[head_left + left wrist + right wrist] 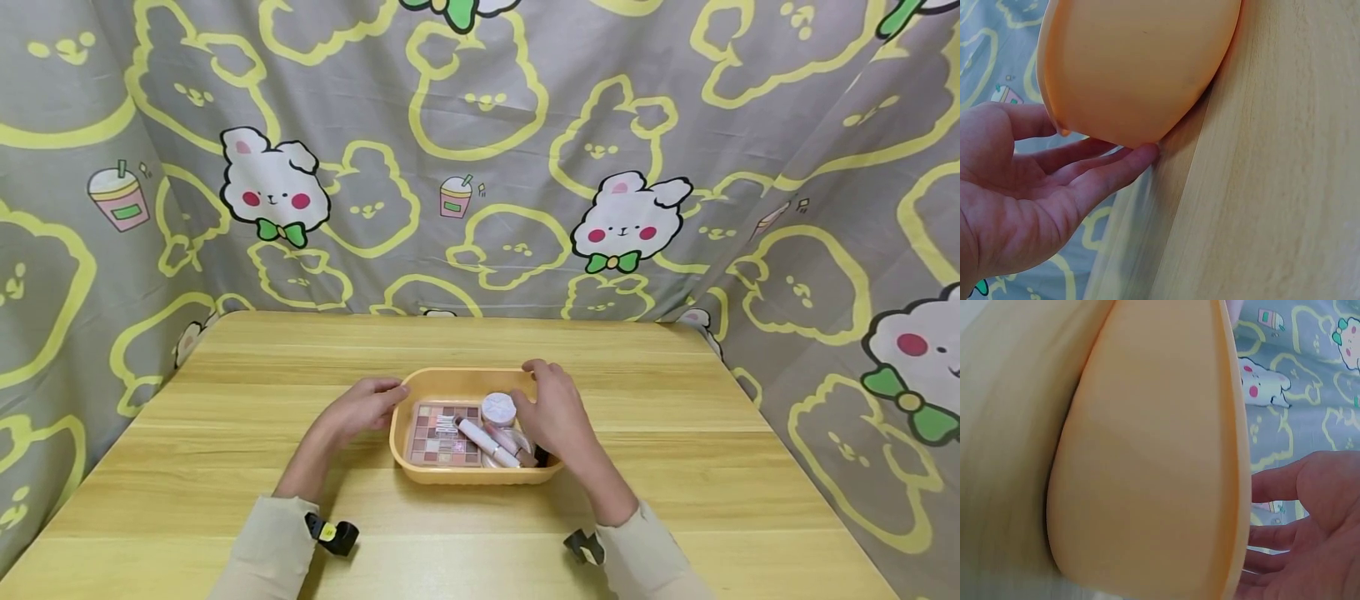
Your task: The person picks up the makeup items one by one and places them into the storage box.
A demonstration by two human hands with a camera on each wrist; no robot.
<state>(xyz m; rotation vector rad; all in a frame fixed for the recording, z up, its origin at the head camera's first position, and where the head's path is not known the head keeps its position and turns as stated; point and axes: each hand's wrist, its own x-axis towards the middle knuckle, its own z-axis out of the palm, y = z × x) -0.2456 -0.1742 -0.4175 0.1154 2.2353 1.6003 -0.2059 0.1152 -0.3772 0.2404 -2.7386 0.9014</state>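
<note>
A shallow orange-yellow plastic basket [480, 476] sits on the table. My left hand [365, 406] grips its left end; the left wrist view shows the thumb at the rim and the fingers under the side. Over the back right corner, my right hand [553, 412] holds the rim, its thumb inside; some fingertips are hidden behind the wall in the right wrist view. Inside lie an eyeshadow palette [442, 435] with many small squares, a round white patterned case [498, 409], a white tube [487, 442] and a pinkish tube [517, 448]. A dark item is partly hidden at the right.
The light wood table [225, 417] extends around the basket. Grey curtains [360, 167] with yellow outlines and white cartoon animals stand behind and on both sides. A small black camera [337, 536] is worn on my left wrist and another [583, 547] on my right.
</note>
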